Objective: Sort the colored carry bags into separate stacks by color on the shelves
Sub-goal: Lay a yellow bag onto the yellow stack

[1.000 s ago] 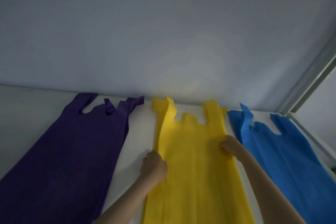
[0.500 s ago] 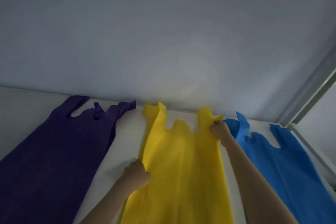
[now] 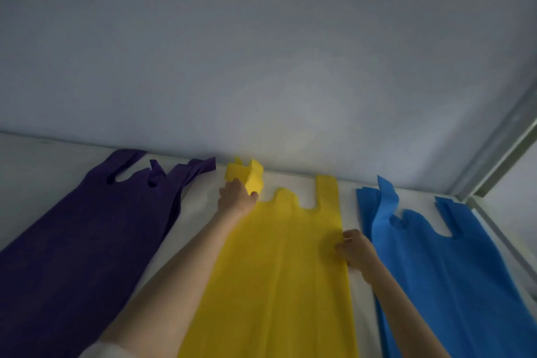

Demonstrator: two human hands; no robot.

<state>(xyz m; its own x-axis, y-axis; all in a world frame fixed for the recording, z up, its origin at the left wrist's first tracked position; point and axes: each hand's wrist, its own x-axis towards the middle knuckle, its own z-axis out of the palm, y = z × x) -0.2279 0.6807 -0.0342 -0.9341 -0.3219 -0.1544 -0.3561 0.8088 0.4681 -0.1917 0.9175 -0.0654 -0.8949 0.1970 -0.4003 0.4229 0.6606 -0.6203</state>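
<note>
Three bag stacks are laid flat on a white shelf [image 3: 203,206], handles toward the grey wall [image 3: 261,52] at the top of the frame.

- Purple bags [image 3: 87,241]: left of frame, not touched by either hand.
- Yellow bags [image 3: 279,285]: centre of frame, both hands on them.
- Blue bags [image 3: 453,270]: right of frame, untouched; one handle is seen standing up slightly at its upper left.

Left hand [image 3: 236,197]: placed at the upper-left corner of the yellow bags, just below centre frame. The left handle of the yellow bags [image 3: 250,176] is held in its grip, folded and lifted off the shelf, directly above the knuckles. The grip is closed narrow around that handle.

Right hand [image 3: 354,250]: set on the right edge of the yellow bags, lower and to the right of the left hand, in the gap beside the blue bags. Fingers are curled over the edge of the fabric; a pinch is seen there, though the fingertips are partly hidden.

The right handle of the yellow bags [image 3: 327,192] is lying flat, above the right hand and clear of it.

A metal frame post [image 3: 499,154] is seen at the right edge.
</note>
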